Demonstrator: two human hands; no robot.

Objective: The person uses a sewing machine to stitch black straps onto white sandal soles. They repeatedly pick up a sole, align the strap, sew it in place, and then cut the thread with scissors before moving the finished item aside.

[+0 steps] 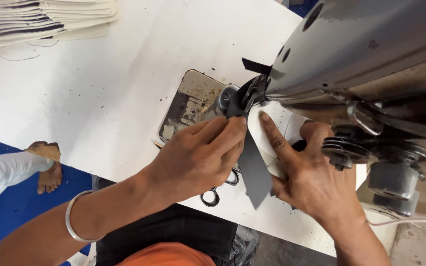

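Observation:
A dark grey strap [253, 167] runs from the presser foot [246, 98] of a sewing machine [361, 54] back toward me. My left hand [200, 157], with a metal bangle on its wrist, pinches the strap just in front of the foot. My right hand [301, 170] lies on the strap's right side, forefinger stretched along a white piece [267, 130] toward the needle, the other fingers under the strap's lower end. A worn metal needle plate [188, 106] lies under the foot.
Scissors [218, 192] lie partly hidden beneath my left hand near the white table's [99, 88] front edge. A stack of white cut pieces [35, 19] sits at the far left corner. Another person's bare foot [48, 167] rests on the blue floor.

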